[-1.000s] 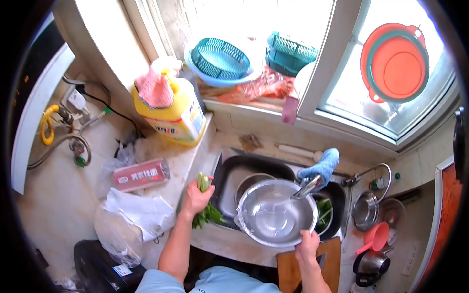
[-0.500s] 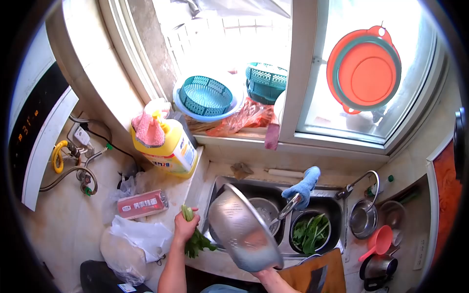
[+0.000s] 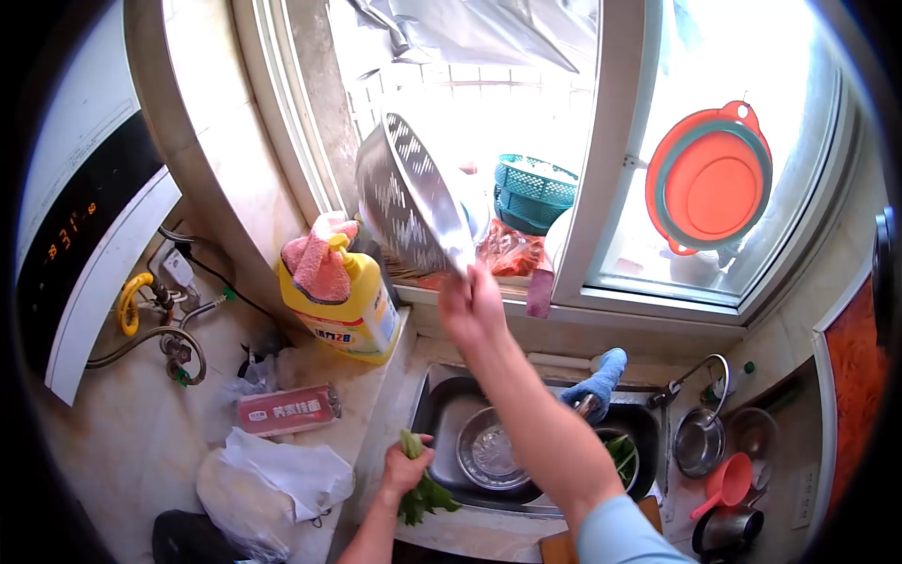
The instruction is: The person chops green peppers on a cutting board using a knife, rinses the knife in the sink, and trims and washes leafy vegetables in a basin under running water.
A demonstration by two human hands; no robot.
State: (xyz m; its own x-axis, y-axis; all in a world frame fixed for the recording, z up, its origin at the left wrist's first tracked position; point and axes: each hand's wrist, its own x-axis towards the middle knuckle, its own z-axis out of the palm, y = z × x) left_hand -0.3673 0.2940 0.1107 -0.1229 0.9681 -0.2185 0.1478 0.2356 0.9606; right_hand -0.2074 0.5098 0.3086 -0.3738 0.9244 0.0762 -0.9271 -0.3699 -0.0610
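My right hand [image 3: 473, 305] grips the rim of a stainless steel colander [image 3: 402, 202], raised on its side in front of the window sill. Down at the sink's left front corner, my left hand [image 3: 404, 468] is closed around a bunch of leafy greens [image 3: 427, 500], stems up and leaves hanging. In the left basin of the double sink [image 3: 437, 414] stands a metal bowl [image 3: 467, 459] that looks to have water in it. More green leaves [image 3: 621, 455] show in a container in the right basin, partly behind my right forearm.
A blue cloth [image 3: 601, 378] covers the faucet. Teal baskets [image 3: 536, 193] and a red plastic bag [image 3: 509, 252] are on the sill. A yellow jug [image 3: 343, 315], a red package [image 3: 288, 410] and plastic bags [image 3: 282, 479] occupy the left counter. A cutting board [image 3: 556, 548] is at the front.
My right hand has lifted the colander from above the sink up to the window sill. My left hand, still holding the greens, appears slightly further right and lower.
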